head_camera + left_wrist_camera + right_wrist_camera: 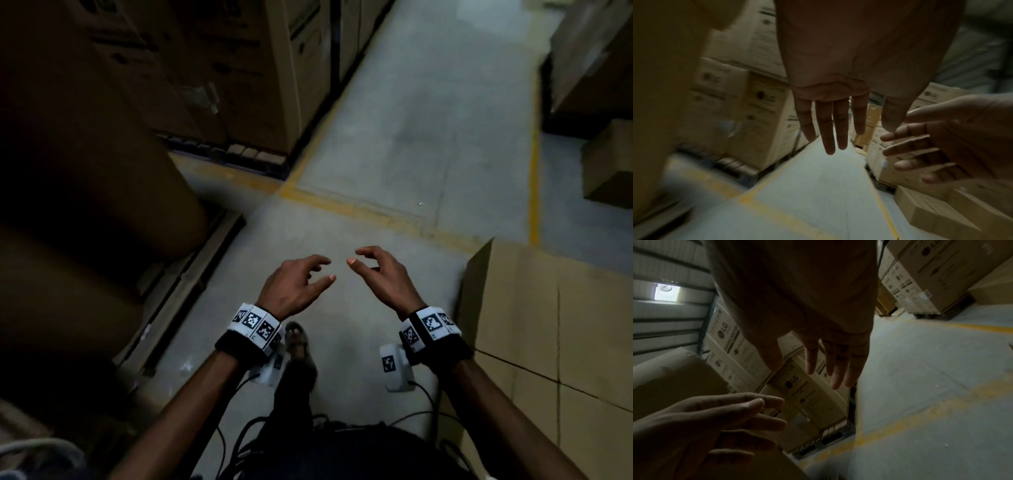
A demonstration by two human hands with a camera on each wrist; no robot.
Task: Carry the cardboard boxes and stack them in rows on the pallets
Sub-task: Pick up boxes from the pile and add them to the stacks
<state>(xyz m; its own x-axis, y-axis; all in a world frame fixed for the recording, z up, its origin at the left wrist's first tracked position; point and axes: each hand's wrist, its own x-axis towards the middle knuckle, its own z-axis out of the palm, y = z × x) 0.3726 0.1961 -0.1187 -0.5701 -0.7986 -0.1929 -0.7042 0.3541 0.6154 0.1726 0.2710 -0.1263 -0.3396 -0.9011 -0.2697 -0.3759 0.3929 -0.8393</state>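
Both hands hang empty over the grey floor in front of me. My left hand (301, 279) has relaxed, loosely spread fingers (830, 128); my right hand (375, 274) faces it a short gap away, its fingers (835, 368) also loose. A plain cardboard box (555, 329) stands close on my right, beside the right wrist. Dark stacked cardboard boxes (85, 192) sit on a pallet (191, 284) at my left. Neither hand touches a box.
Tall printed cartons (246, 68) on a pallet line the far left of a yellow-lined aisle (421, 130). More boxes (606, 161) stand at the far right. My foot (297, 341) shows below the hands, with cables hanging from the wrist cameras.
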